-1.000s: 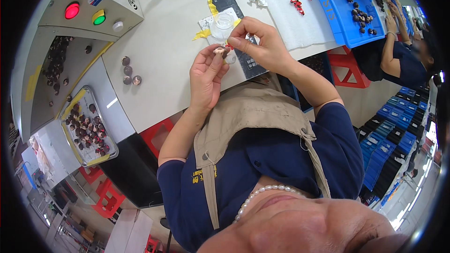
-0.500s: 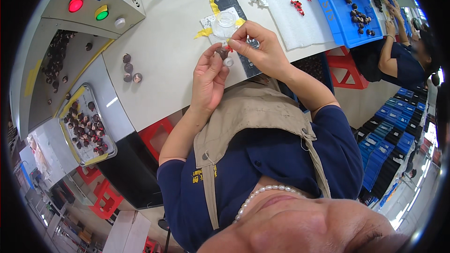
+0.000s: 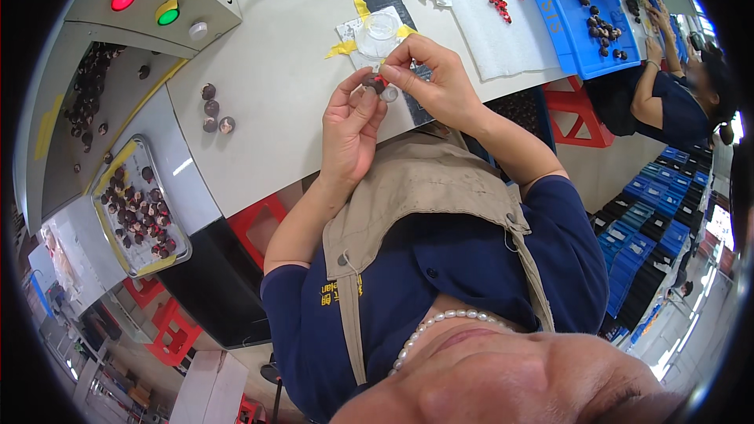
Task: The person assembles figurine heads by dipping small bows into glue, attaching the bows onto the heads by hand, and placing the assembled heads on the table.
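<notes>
My left hand [image 3: 348, 137] is closed around a small dark brown ball [image 3: 372, 82], pinched between thumb and fingers. A small whitish, clear round piece [image 3: 389, 94] shows right beside the ball. Bright red bits [image 3: 382, 79] show at the ball's upper right side. My right hand [image 3: 436, 86] meets it there, thumb and forefinger pinched together; what is between those fingertips is too small to make out. Just beyond both hands, a clear round dish [image 3: 380, 33] sits on a white square held down with yellow tape [image 3: 342, 49].
Several dark balls [image 3: 210, 107] lie on the white table at left, near a grey machine [image 3: 141, 0] with lit buttons. A metal tray [image 3: 184, 247] holds more balls. Red pieces [image 3: 500, 9] lie on white cloth beside a blue bin [image 3: 554, 20]. A co-worker [image 3: 675, 102] sits far right.
The ball has turned slightly in my left fingers, and the whitish round piece has shifted a little right and up. Both hands keep nearly the same place.
</notes>
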